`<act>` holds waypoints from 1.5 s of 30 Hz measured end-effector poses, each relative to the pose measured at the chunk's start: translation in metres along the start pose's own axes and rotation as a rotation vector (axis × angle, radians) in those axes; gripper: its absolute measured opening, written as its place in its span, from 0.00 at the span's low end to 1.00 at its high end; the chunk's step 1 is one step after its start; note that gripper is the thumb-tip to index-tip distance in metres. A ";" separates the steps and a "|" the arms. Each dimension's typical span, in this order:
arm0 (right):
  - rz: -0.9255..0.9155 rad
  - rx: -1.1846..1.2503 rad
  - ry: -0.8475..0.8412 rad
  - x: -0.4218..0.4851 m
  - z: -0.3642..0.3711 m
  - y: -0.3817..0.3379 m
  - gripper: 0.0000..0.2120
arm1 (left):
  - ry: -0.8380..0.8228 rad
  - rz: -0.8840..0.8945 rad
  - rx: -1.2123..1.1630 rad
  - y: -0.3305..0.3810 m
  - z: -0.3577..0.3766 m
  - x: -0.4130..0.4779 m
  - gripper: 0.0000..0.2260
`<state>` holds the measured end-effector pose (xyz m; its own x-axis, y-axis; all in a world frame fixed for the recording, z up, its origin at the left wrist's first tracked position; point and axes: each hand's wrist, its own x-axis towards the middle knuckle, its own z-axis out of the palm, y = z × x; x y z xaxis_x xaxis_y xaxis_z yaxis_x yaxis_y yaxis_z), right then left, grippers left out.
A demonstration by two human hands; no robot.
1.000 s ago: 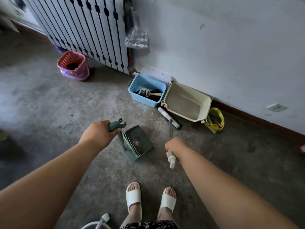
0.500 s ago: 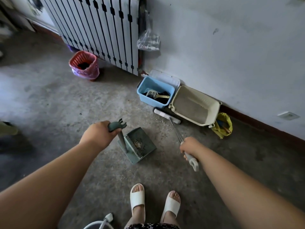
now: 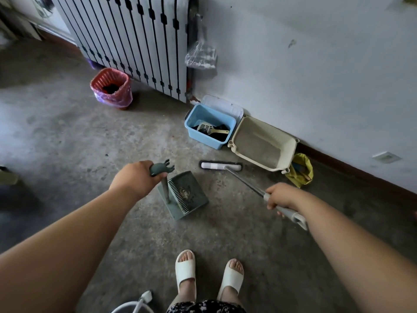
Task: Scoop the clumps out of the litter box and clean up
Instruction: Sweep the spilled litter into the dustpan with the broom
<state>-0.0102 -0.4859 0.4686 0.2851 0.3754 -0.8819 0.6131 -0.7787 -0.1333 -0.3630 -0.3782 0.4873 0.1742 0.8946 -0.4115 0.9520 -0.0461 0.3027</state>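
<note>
floor (image 3: 67, 132): grey concrete | wall (image 3: 316, 64): pale, scuffed | skirting (image 3: 361, 172): dark | gate (image 3: 126, 41): white slats, black bars

Nothing readable is showing anywhere around the hands: no text, label, brand, number or sign. The clear plastic bag (image 3: 200, 56), hanging on the wall well beyond the left hand (image 3: 133, 179), is showing whitish patches that are too blurred to tell as print. The yellow bag (image 3: 301, 169), lying near the right hand (image 3: 282, 196) on its far side, is not showing any lettering that can be made out.
</note>
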 end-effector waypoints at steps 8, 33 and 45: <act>0.052 0.109 0.015 0.013 0.011 -0.018 0.16 | -0.004 0.022 -0.008 0.016 0.001 0.010 0.15; 0.099 0.802 -0.036 0.004 0.065 0.008 0.12 | 0.001 0.076 0.089 0.058 0.014 0.021 0.16; 0.102 0.690 -0.167 -0.019 0.042 -0.018 0.06 | -0.025 0.036 0.083 0.027 0.010 0.026 0.16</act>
<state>-0.0579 -0.4997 0.4683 0.1661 0.2447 -0.9553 -0.0318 -0.9669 -0.2532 -0.3300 -0.3610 0.4762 0.2137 0.8802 -0.4237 0.9624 -0.1154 0.2457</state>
